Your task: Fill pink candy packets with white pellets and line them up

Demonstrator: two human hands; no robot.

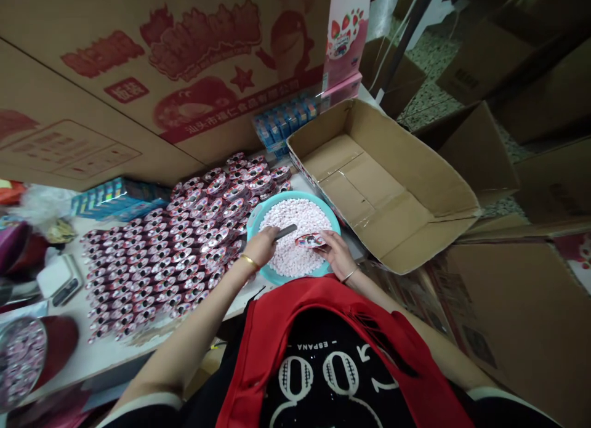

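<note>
Open box: biggest item near the action, the cardboard box (pixel 383 200) just R of the work, tilted to the view; looks light and stiff-walled, prob. best taken by two opposite rims.
Packs: big crowd of little packs (pixel 159 265) on the table (pixel 76 231), L side, set close in rows; prob. light, and a knock could topple a few, so lift one at a time by its sides.
Bowl: blue bowl (pixel 252 231) right up against the body, betw. packs and box; full load, so prob. heavy-ish, w/ thin plastic that may flex. Rim both sides is the hold, kept level.
L hand: left hand (pixel 262 246) over the bowl's L side, fingers closed round one end of the tool.
R hand: right hand (pixel 337 254) at the bowl's R side, fingertips pinching the pack's near end.
Pack: one small printed pack (pixel 308 240) above the pellets, R of the tool; looks light, thin-walled, maybe slick, so gentle pinch, no crushing.
Tool: slim dark tool (pixel 287 231), free end out over the pellets; looks stiff, light; exact type, can't tell.
Pellets: tiny pale pellets (pixel 295 209) filling the bowl; prob. hard, rolly, easy to spill, better scooped than pinched.
</note>
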